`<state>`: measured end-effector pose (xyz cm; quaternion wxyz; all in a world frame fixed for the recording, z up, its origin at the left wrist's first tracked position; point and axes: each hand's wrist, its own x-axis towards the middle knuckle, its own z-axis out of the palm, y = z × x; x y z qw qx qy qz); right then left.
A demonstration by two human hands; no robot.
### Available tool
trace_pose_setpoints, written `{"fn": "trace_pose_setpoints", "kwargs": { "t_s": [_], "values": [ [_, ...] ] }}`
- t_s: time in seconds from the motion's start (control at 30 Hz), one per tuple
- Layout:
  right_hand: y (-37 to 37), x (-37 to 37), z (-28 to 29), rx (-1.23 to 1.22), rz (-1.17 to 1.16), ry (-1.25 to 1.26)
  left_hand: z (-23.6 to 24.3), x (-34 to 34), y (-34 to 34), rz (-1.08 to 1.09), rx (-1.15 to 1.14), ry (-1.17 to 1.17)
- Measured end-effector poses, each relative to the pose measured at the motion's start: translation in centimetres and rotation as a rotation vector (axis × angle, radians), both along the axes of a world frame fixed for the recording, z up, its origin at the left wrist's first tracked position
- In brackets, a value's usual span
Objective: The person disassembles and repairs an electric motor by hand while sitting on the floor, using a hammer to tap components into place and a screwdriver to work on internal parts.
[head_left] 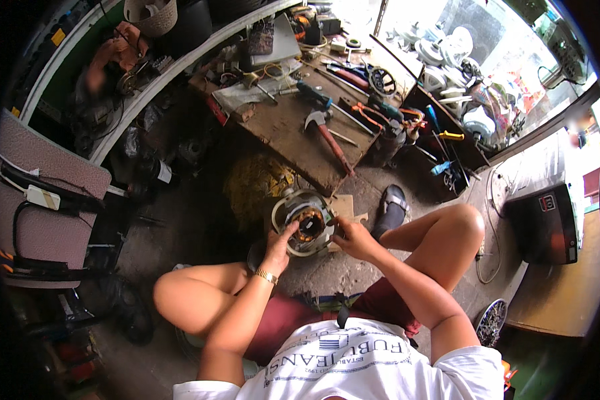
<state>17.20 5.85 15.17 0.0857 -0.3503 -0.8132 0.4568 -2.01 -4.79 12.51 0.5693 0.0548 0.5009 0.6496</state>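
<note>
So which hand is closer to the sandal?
Right. The right hand is below and slightly left of the sandal in the picture; the left hand is farther left, across the round part with copper windings.

Left hand (277,252) partly hidden by motor (307,236)

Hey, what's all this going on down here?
A seated person has both bare hands at a round, pale casing with a ring of copper wire inside it. The left hand reaches to the ring's near left side, while the right hand is at the casing's right edge; whether it holds something small is unclear. Just beyond, a hammer and other tools lie on a cluttered wooden bench.
</note>
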Motion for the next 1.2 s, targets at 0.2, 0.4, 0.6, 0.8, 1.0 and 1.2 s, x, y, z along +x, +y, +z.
{"fn": "trace_pose_setpoints", "kwargs": {
  "t_s": [0.2,0.4,0.6,0.8,1.0,1.2],
  "values": [
    [0.3,0.5,0.0,0.032,0.073,-0.111,-0.9,-0.5,-0.1,-0.073,-0.072,-0.242],
    [-0.2,-4.2,18.2,0.688,0.581,-0.188,-1.6,-0.4,0.1,-0.03,-0.05,-0.533],
    [-5.6,-10.7,33.5,0.921,0.801,0.11,2.5,-2.4,-1.2,-0.021,-0.106,-0.544],
    [-3.9,-11.8,33.8,1.096,0.657,0.061,3.4,-1.8,1.6,-0.244,-0.059,-0.643],
    [6.9,-15.9,29.6,0.822,0.925,0.149,-0.2,-1.4,-0.2,0.014,-0.204,-0.693],
    [33.5,-28.2,15.1,1.004,0.185,-0.25,1.0,-0.8,1.7,0.031,-0.267,-0.627]
  ]
}}
